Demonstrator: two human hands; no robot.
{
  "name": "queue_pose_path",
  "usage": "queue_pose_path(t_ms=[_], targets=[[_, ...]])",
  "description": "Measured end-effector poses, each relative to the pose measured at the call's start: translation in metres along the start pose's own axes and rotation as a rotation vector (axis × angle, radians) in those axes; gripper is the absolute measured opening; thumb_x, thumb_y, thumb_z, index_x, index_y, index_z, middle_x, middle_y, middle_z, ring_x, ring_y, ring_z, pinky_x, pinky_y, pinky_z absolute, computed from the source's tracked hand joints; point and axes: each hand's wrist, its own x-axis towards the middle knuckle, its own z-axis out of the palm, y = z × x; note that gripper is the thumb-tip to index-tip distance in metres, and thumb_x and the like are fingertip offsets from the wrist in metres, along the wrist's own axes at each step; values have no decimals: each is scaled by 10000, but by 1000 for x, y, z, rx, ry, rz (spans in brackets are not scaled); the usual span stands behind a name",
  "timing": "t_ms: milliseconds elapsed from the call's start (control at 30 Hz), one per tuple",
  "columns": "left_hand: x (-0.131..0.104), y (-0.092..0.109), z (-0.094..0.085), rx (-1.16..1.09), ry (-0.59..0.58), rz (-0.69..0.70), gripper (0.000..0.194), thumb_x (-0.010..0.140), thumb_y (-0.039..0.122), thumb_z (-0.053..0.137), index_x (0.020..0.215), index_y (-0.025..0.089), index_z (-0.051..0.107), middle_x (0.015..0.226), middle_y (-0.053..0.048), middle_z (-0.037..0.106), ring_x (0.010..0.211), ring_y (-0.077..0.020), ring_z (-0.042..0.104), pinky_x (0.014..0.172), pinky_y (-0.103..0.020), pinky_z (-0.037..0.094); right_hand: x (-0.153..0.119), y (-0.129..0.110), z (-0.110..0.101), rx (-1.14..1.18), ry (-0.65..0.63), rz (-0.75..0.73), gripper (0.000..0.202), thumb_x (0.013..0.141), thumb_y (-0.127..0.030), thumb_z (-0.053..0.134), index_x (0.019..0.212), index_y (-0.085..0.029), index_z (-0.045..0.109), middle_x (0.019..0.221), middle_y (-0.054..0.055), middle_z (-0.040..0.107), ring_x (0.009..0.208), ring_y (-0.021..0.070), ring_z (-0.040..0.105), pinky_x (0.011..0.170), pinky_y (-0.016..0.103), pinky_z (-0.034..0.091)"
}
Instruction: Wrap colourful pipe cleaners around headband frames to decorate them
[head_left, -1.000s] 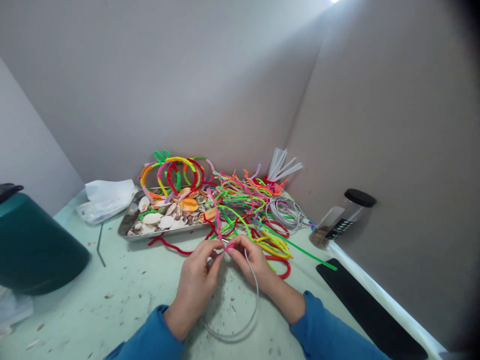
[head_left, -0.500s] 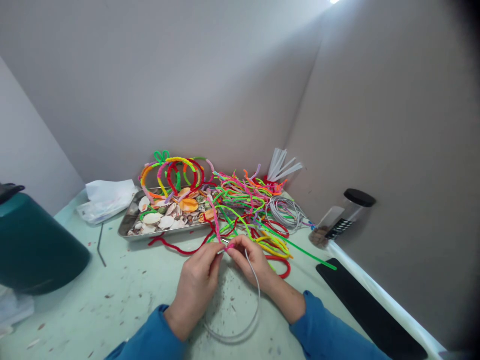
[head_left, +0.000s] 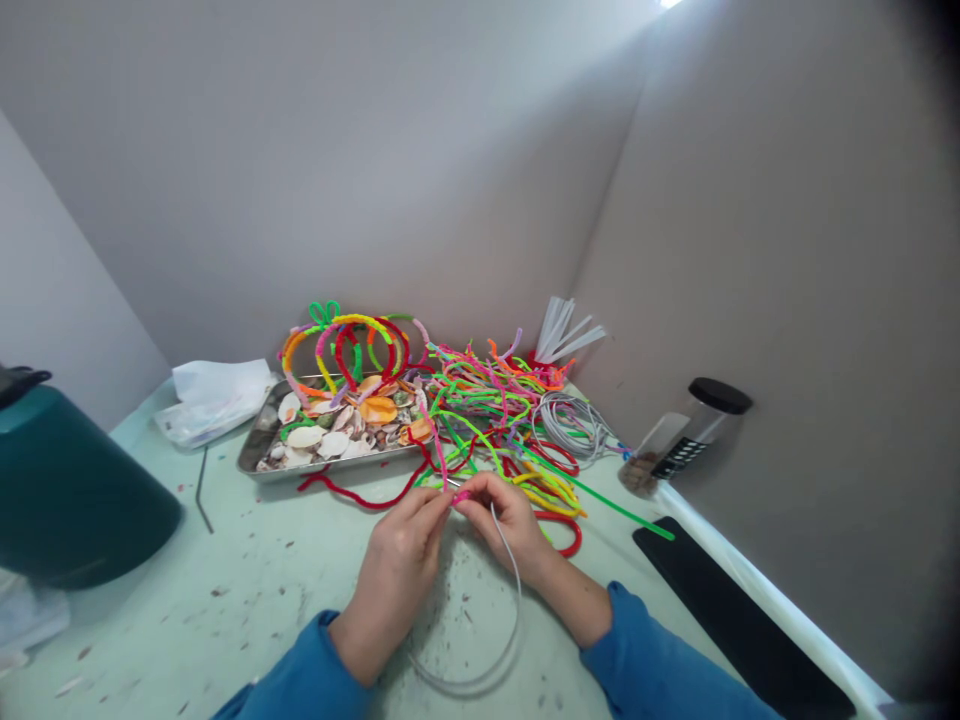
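Note:
Close together at the middle of the head view, my two hands work on a pink pipe cleaner and a thin grey hoop. My left hand is closed, its thumb and fingertips pinching the pipe cleaner where it meets the hoop. My right hand grips the hoop at a short pink-wrapped stretch. The free end of the pipe cleaner points up and away from me. Below the hands the hoop curves down over the table, and its left part is hidden behind my left hand.
Behind my hands lies a metal tray of seashells with wrapped hoops on it. To its right are piled pipe cleaners and a grey wire coil. A dark green container stands left, a clear jar and black strip right.
The pink pipe cleaner's free end has swung slightly to the right and lower. My left hand has turned a little at the hoop, while the right hand stays nearly still.

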Motion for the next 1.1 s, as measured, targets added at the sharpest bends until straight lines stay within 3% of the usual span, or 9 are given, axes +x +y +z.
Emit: queue_pose_path(t_ms=[233,400,533,600,700,833,900,1000,1100], targets=[[0,-1,1,-124,27,-65,303,841,73,429,1027,187,640,963,-73,666,877,-163,616,762,-257,488,0,1,2,25,-17,-6,155,824,-289,587,948,-199,562,729,-6,537,612,115,484,566,228,401],[3,1,-3,-271,122,-277,215,848,195,474,952,170,660,942,-82,684,861,-185,618,775,-280,473,-1,1,0,78,-51,55,174,876,-334,508,964,-198,573,692,-16,520,529,93,452,489,209,368],[3,1,-4,-474,141,-503,256,810,319,537,985,175,656,815,-52,686,661,-164,596,571,-242,453,0,-1,-3,72,-134,76,236,896,-352,470,935,-182,628,734,5,555,521,82,466,476,203,366],[4,2,-3,-619,103,-597,317,794,370,550,1011,159,643,648,-13,632,482,-115,492,433,-211,359,1,1,-2,95,-134,85,242,891,-351,481,987,-187,632,778,15,579,540,83,482,490,202,382],[5,1,0,-798,44,-661,369,786,403,558,1021,126,624,498,49,488,396,-72,347,380,-190,258,2,4,0,171,-110,108,267,875,-364,510,1050,-193,615,817,23,611,529,76,472,483,197,388],[5,0,-1,-812,0,-650,334,799,378,552,1014,132,621,443,82,383,388,-72,315,379,-184,236,2,5,2,253,-108,119,266,857,-374,537,1030,-191,621,792,20,621,508,71,460,474,194,391],[5,0,-3,-735,-20,-584,278,806,342,549,982,148,643,475,57,459,423,-87,388,408,-189,288,3,3,1,311,-106,124,247,842,-369,559,1000,-191,622,778,13,616,511,71,466,478,192,396],[6,2,-6,-595,-55,-411,194,815,269,547,924,175,677,713,-21,645,654,-138,563,593,-216,417,5,0,-1,370,-91,155,211,816,-365,590,911,-179,615,727,2,611,496,69,469,464,185,387],[6,4,-8,-526,-89,-323,186,835,236,521,919,186,679,849,-42,675,776,-159,591,699,-230,429,5,-1,-2,393,-63,170,210,807,-375,596,821,-166,589,660,-7,601,482,70,470,455,183,377]])
